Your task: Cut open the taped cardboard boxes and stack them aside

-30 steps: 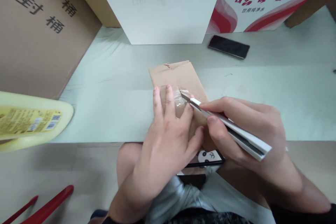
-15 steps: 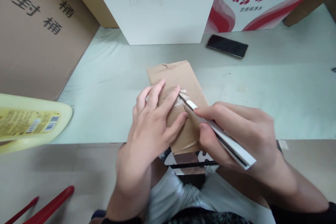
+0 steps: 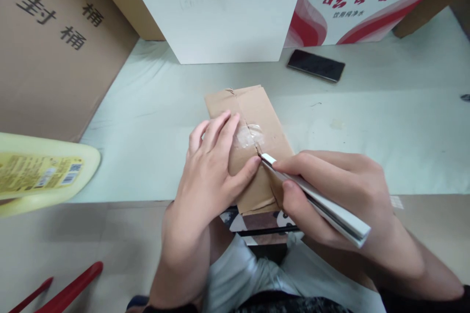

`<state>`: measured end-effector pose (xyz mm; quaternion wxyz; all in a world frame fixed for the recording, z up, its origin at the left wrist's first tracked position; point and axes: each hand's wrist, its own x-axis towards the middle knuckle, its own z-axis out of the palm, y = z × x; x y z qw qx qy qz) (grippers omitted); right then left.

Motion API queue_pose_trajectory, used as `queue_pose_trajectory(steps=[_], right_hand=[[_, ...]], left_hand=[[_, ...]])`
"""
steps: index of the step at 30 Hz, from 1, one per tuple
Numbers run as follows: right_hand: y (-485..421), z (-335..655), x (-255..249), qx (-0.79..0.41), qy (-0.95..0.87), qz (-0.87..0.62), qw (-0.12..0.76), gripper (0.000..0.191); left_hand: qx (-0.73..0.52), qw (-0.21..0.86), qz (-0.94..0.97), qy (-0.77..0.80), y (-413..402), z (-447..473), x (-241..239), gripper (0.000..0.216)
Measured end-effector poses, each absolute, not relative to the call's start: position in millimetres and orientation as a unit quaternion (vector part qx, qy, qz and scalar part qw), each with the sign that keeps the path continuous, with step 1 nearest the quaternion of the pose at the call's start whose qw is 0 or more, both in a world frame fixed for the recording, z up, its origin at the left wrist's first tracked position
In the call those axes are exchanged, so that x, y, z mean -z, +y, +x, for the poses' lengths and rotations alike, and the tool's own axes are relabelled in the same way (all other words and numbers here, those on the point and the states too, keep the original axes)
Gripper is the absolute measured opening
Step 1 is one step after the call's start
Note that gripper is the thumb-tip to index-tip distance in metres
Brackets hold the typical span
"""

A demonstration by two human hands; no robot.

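Observation:
A small brown cardboard box (image 3: 270, 120) lies on the pale green surface, close to its front edge. Clear tape (image 3: 244, 137) crosses the seam on its top, and a slit runs along that seam. My left hand (image 3: 213, 166) rests on the left half of the box, fingers spread, thumb beside the seam. In my right hand (image 3: 338, 190) is a white utility knife (image 3: 326, 205), gripped between thumb and fingers. Its tip touches the seam right by my left thumb; how much blade sits inside the cardboard is hidden.
A black phone (image 3: 316, 65) lies behind on the right. Along the back stand a white box (image 3: 223, 14) and a red-and-white carton (image 3: 352, 14). A large brown carton (image 3: 55, 73) and a yellow bottle (image 3: 47, 171) are at the left. Red bars (image 3: 77, 286) show below.
The knife has moved down the seam toward me, from the tape to beside my left thumb. My left index finger has drawn back from the tape, uncovering more of it.

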<state>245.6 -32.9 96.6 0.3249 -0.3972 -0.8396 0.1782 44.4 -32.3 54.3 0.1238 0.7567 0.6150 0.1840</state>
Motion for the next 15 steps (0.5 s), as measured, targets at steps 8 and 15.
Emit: queue_pose_trajectory(steps=[8,15], right_hand=[[-31,267,-107,-0.262,-0.797,-0.410,0.358,0.010],[-43,288,-115,-0.239,-0.797,-0.439,0.338,0.009]], left_hand=[[-0.206,0.132,0.761,0.600,-30,41,-53,0.072],[-0.211,0.139,0.753,0.607,-28,41,-51,0.072]])
